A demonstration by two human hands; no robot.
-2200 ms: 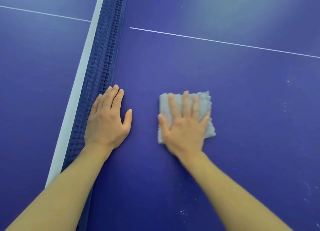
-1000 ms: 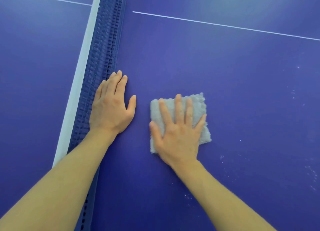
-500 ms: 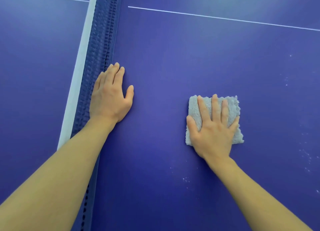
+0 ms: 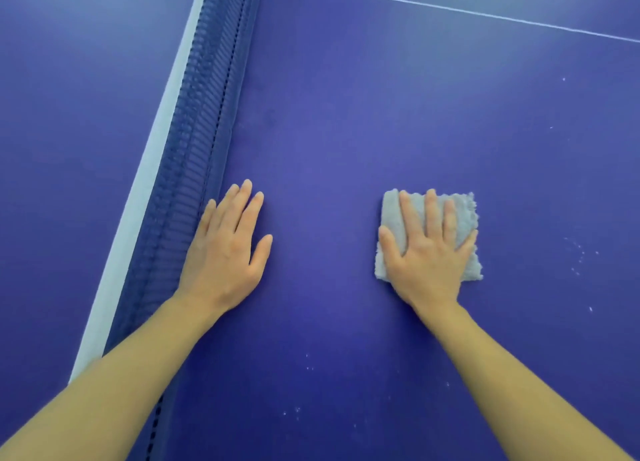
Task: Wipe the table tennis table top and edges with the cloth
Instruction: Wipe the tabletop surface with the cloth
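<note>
Head view: wiping of the top is in hand; the edges are judged not yet done. Right hand, fingers straight and spread, presses the cloth flat on the table, well right of the net. Left hand lies flat beside the net, holding nothing. The cloth is folded near-square with no clear long axis, its sides running near to far. The next stroke, likely right over the specks, calls for even pressure.

The left hand lies flat, palm down, fingers together; the right hand seems to press down, its fingers slightly spread.
</note>
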